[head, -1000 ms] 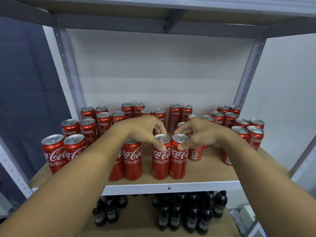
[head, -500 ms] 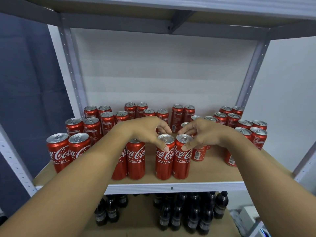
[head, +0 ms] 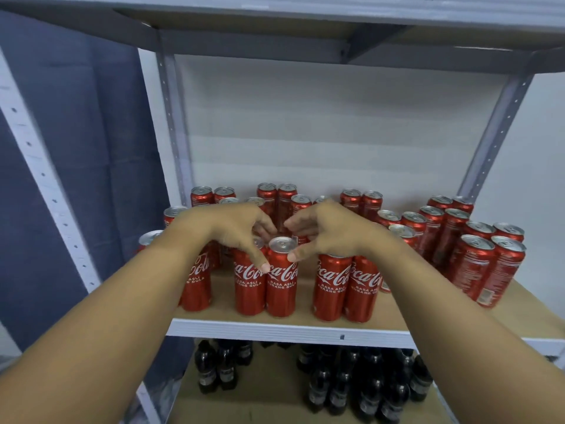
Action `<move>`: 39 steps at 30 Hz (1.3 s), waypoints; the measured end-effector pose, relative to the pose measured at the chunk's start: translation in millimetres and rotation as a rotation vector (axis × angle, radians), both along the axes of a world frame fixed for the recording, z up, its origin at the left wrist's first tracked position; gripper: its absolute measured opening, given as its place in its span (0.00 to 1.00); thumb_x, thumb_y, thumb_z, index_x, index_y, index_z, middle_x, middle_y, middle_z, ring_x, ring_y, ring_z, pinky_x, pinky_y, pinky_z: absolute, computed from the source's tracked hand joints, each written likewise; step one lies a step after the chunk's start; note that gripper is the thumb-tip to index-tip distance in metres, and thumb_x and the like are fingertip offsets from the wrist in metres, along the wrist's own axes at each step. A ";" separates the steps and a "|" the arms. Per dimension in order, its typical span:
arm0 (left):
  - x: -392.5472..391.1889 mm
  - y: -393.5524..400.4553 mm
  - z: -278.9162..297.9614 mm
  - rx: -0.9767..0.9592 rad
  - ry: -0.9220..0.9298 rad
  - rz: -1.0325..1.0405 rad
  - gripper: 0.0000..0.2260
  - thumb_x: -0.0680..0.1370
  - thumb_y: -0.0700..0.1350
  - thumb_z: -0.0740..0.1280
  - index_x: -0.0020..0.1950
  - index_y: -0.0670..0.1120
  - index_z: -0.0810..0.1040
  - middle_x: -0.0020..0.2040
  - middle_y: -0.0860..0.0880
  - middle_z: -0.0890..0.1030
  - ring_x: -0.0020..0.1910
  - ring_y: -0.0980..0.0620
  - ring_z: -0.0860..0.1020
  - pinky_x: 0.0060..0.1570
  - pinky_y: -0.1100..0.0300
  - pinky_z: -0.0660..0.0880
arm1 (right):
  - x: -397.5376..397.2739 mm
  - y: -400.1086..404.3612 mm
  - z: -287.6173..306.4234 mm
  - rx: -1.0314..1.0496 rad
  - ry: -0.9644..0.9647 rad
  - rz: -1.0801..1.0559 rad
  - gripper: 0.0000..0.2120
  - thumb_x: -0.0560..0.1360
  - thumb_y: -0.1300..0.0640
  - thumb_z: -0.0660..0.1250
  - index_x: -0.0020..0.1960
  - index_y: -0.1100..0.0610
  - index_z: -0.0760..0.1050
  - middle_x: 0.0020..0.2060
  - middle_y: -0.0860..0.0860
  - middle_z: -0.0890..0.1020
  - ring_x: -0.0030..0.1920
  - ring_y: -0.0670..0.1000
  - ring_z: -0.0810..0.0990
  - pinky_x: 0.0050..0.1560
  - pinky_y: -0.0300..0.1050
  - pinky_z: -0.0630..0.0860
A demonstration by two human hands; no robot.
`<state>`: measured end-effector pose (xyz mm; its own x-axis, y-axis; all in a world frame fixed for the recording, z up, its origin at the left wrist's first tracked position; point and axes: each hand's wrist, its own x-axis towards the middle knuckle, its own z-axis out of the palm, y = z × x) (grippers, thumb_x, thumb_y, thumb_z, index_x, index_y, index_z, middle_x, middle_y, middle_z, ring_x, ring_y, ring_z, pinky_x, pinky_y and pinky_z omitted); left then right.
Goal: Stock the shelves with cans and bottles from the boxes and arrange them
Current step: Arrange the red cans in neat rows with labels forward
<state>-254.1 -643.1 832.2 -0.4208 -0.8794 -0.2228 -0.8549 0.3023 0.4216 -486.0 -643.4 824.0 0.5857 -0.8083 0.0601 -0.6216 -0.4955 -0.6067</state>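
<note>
Several red Coca-Cola cans stand in pairs on the wooden shelf (head: 397, 313). My left hand (head: 232, 228) curls over the top of a front can (head: 249, 286), thumb on its front, fingers behind. Beside it, my right hand (head: 330, 231) pinches the top of the neighbouring can (head: 281, 289), thumb at its rim. These two cans stand upright and touch. Another front pair (head: 345, 286) stands free just to the right, under my right wrist. One more front can (head: 195, 286) sits left, partly hidden by my left arm.
More can pairs fill the back row (head: 276, 197) and the right side (head: 486, 267). Dark bottles (head: 367, 387) stand on the shelf below. Grey uprights (head: 174, 133) and an upper shelf (head: 305, 13) frame the opening. A blue curtain (head: 91, 179) hangs at left.
Both hands left the front pair they were pinching and moved left onto the neighbouring pair. The view swung left, so the shelf contents now sit further right in the frame.
</note>
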 end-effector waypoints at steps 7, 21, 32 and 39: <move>15.5 7.6 -0.9 -0.115 -0.106 0.000 0.29 0.64 0.55 0.84 0.62 0.53 0.83 0.59 0.57 0.83 0.58 0.58 0.80 0.61 0.58 0.76 | 34.2 -2.0 -13.8 -0.144 0.235 -0.035 0.28 0.63 0.46 0.83 0.60 0.53 0.81 0.51 0.46 0.84 0.52 0.48 0.81 0.52 0.44 0.77; 23.3 7.9 1.0 -0.117 -0.110 -0.076 0.27 0.65 0.60 0.82 0.61 0.55 0.84 0.58 0.59 0.84 0.57 0.58 0.81 0.62 0.51 0.78 | 37.6 2.2 -14.7 -0.058 0.161 -0.105 0.27 0.62 0.48 0.84 0.58 0.52 0.81 0.49 0.46 0.84 0.50 0.47 0.82 0.51 0.45 0.80; 42.0 15.2 3.9 -0.059 0.144 -0.013 0.28 0.73 0.58 0.78 0.70 0.50 0.79 0.63 0.54 0.83 0.60 0.58 0.81 0.67 0.55 0.76 | 43.5 5.2 -3.3 -0.023 0.048 -0.171 0.33 0.69 0.40 0.76 0.68 0.56 0.77 0.59 0.50 0.84 0.58 0.46 0.82 0.62 0.44 0.77; 84.5 10.2 9.9 -0.358 0.168 0.188 0.11 0.81 0.45 0.71 0.63 0.49 0.83 0.58 0.51 0.83 0.53 0.57 0.80 0.46 0.70 0.72 | 71.5 -3.2 9.1 -0.092 0.017 -0.207 0.22 0.74 0.46 0.75 0.64 0.53 0.80 0.54 0.48 0.84 0.50 0.42 0.80 0.46 0.34 0.74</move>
